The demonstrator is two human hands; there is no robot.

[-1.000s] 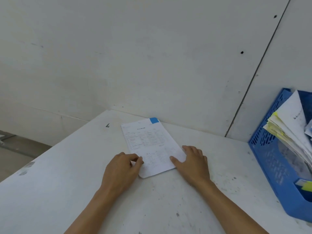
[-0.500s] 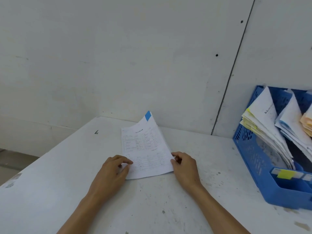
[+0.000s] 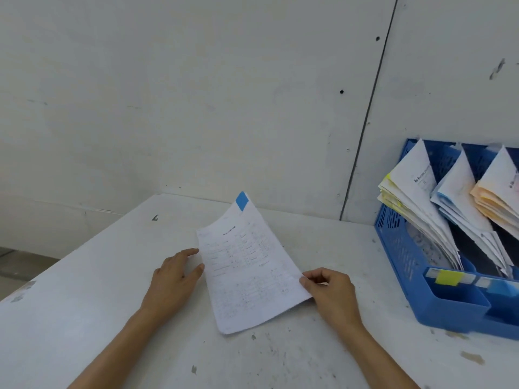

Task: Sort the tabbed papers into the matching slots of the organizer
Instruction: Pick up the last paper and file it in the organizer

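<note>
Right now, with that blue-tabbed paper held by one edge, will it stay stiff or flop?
Probably floppy: the paper curves where the right hand pinches its edge. Likely very light, since a fingertip pinch raises it. Its far corner with the blue tab may droop or flutter.

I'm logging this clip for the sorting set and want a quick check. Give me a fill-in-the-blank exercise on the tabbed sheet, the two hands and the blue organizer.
1. The tab on the sheet is ____.
2. The right hand pinches the sheet, while the left hand holds ____.
3. In the organizer, the slot nearest the sheet holds papers with ____ edges.

Missing words: blue; nothing; yellow.
</note>
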